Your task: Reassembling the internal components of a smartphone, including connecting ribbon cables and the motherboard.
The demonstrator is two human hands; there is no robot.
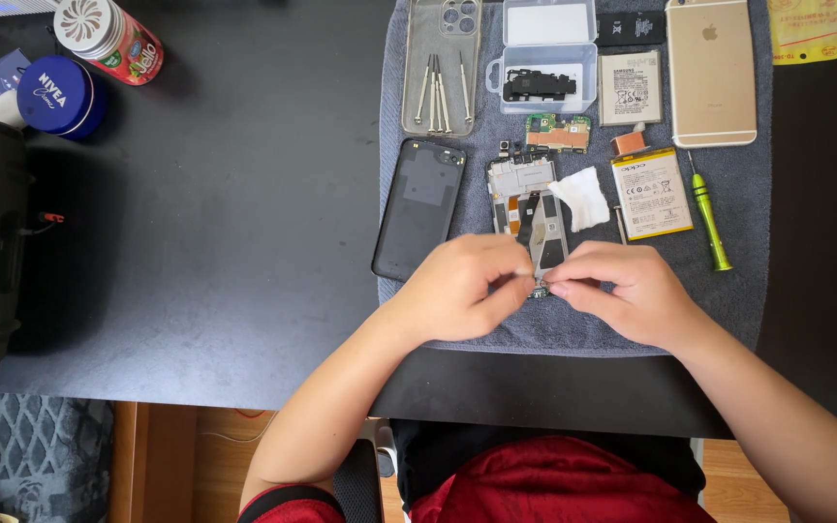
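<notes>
Two hands w/ fingers pinched shut, left hand (457,288), right hand (622,291), gripping opened phone frame (527,208) bottom edge

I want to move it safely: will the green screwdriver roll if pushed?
The green screwdriver has a round, slim handle, so it probably rolls easily. The grey cloth mat under it likely slows that. It looks light and stiff.

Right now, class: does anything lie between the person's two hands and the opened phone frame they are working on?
Nothing visible does. The left hand and right hand already meet at the bottom end of the opened phone frame; the white cloth lies beside it.
</notes>
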